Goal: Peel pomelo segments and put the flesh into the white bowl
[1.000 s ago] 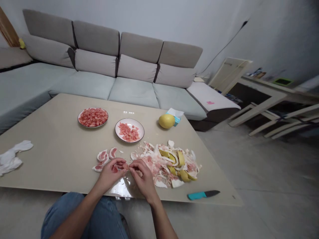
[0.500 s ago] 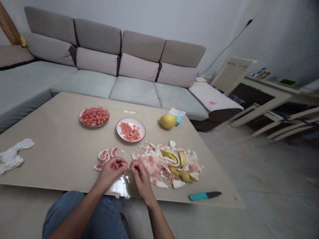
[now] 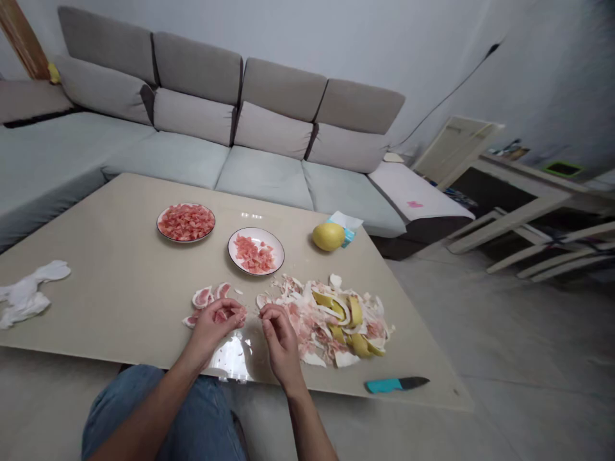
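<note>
My left hand (image 3: 214, 331) is closed on a piece of pink pomelo flesh (image 3: 242, 315), held at the fingertips. A short gap to the right, my right hand (image 3: 282, 346) has thumb and fingers pinched together; whatever is between them is too small to make out. Just behind my left hand lie several pomelo segments (image 3: 202, 297) with white membrane on them, partly covered by the hand. A heap of peel and membrane scraps (image 3: 307, 320) spreads to the right of my right hand. Beyond the hands stands a white plate (image 3: 270, 241) with some pink flesh pieces.
Another plate (image 3: 185, 241), heaped with flesh, stands farther back left. A whole yellow pomelo (image 3: 328, 236) rests against a blue tissue pack (image 3: 349, 235). A knife (image 3: 398, 384) with a turquoise handle lies near the front right edge. Crumpled white cloth or tissue (image 3: 29, 294) lies at left.
My right hand has moved a little to the right, away from my left hand, so a gap now shows between the fingertips. The view has shifted slightly.
</note>
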